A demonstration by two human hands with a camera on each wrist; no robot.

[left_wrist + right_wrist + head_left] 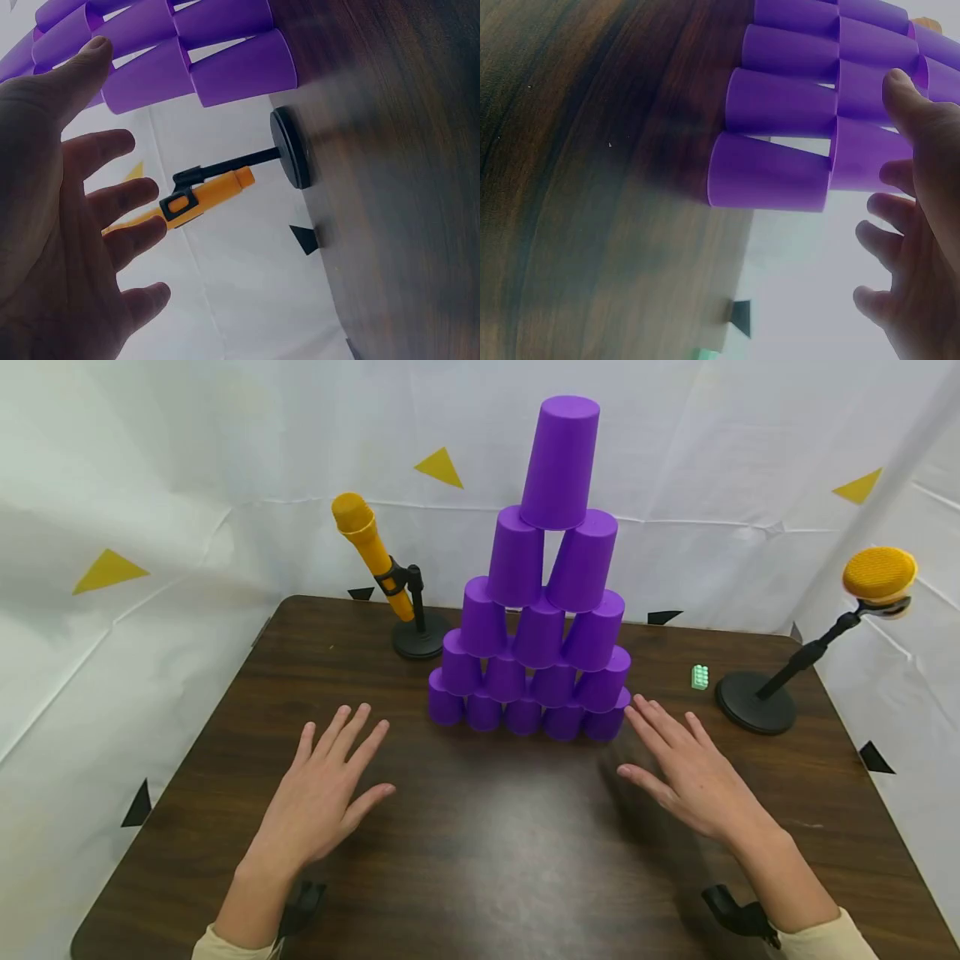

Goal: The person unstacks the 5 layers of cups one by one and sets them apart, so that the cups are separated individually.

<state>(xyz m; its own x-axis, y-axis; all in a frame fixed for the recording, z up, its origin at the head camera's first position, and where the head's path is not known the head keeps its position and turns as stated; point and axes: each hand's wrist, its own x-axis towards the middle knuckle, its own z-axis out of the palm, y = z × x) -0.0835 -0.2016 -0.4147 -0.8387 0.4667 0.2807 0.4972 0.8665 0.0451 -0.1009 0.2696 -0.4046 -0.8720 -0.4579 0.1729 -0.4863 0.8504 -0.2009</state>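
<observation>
A pyramid of upside-down purple cups [517,635] stands on the dark wooden table, a single cup [561,464] at its top. Five rows narrow upward to that one. To the left of the stack my left hand [315,802] hovers over the table with fingers spread, holding nothing. On the other side my right hand [693,772] is held above the table, fingers straight and thumb apart, also holding nothing. Its fingertips appear near the bottom right cup [769,172]; in the right wrist view a gap shows between them.
Behind the stack's left side stands a yellow microphone [367,539] on a black stand. A second yellow-headed microphone [879,575] on a round black base is at the right. Between it and the cups lies a small green toy brick [700,677]. White sheeting [262,435] surrounds the table [495,860].
</observation>
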